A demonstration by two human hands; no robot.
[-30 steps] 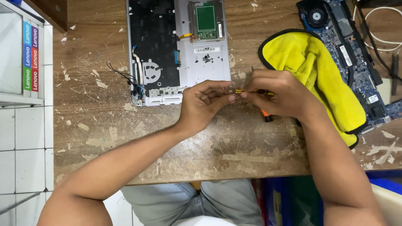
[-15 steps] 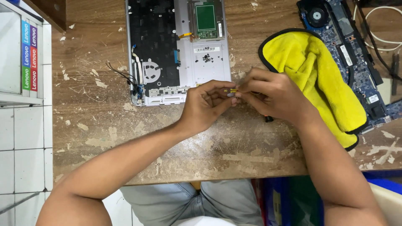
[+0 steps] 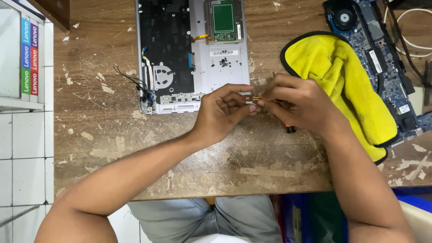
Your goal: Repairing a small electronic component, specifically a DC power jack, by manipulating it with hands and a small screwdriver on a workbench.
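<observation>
My left hand and my right hand meet just below the opened laptop chassis, above the worn wooden table. My right hand is closed around a small screwdriver; its yellow shaft shows between the fingertips and its dark, orange-tipped handle end pokes out under the palm. My left thumb and fingers pinch a tiny pale part at the screwdriver's tip. What the part is stays too small to tell.
A yellow cloth with a black edge lies right of my hands. A blue circuit board with a fan sits at the far right, with cables beyond it. A white cabinet stands at the left. My lap is below the table edge.
Both hands stay joined at the same spot. My right hand has rolled slightly, and the screwdriver's handle end has dropped a little lower under the palm.
</observation>
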